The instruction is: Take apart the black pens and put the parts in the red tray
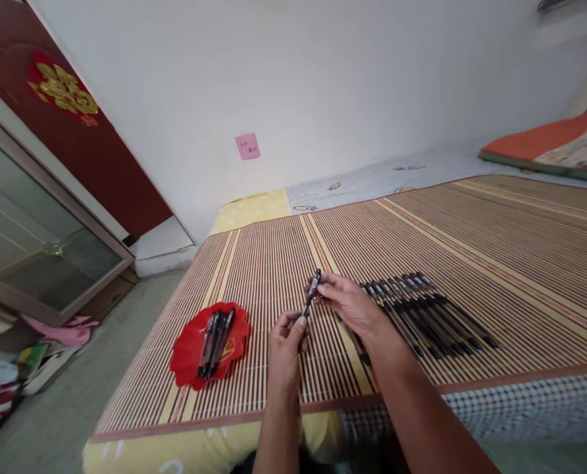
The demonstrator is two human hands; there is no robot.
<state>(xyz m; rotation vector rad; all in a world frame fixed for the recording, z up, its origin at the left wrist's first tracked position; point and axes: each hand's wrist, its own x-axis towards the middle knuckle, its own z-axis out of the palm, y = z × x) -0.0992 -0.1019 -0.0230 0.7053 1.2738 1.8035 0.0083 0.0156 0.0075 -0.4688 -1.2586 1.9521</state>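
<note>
**One pen held between two hands above the mat**

Far left, a glass door [37, 243] stands by a dark red panel, with clutter on the floor [41, 421] below. On the bed, a striped mat [283, 263] covers most of the top. Near its left front sits a red plate [187, 345] with a wavy rim, and in it lies a small bundle of dark pens [215, 341], side by side, running from the near edge up and slightly right.

Next comes the left hand [284, 345], raised just above the mat. Its fingers [299, 324] pinch the lower end of the pen [312, 292]. The pen is slim and black, with a pale grey band near its upper end and a dark cap tip. Its long axis tilts steeply: low end toward the person and left, top end pointing away and a little right.

The right hand [353, 304] meets it from the other side, fingers [326, 288] pressed around the upper half.

Right of that hand, a row [424, 313] of matching dark pens lies flat on the mat, close-packed and parallel, slanting from upper left to lower right. Far right, an orange cushion [550, 141] rests by the wall.
</note>
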